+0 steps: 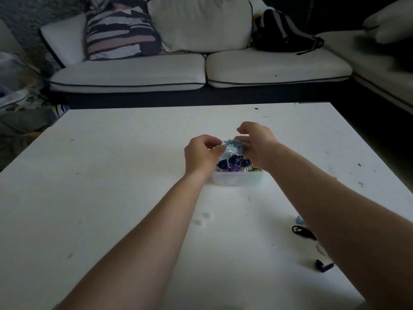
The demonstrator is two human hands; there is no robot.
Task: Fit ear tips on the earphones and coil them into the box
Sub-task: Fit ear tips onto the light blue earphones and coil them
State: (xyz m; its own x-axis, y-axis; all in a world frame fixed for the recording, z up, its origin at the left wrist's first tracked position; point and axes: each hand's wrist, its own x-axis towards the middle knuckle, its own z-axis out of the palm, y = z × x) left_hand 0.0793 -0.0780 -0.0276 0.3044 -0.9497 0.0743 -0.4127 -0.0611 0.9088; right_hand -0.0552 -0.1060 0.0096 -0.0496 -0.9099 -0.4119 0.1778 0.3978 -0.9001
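Observation:
A clear plastic box (237, 179) stands in the middle of the white table (111, 175), filled with several coiled earphones in dark blue, purple and white (232, 163). Above it both hands hold a light blue coiled earphone bundle (234, 144). My left hand (202, 154) pinches its left end. On the bundle's right side, the fingertips of my right hand (257, 144) pinch it while the upper fingers curl above. Two white ear tips (204, 218) lie on the table nearer to me.
Close to my right forearm lie a small blue ear tip (299, 219), a black earphone cord (301, 231) and a black plug piece (323, 266). A white sofa (201, 70) with cushions and a black backpack (283, 32) stands beyond the table's far edge.

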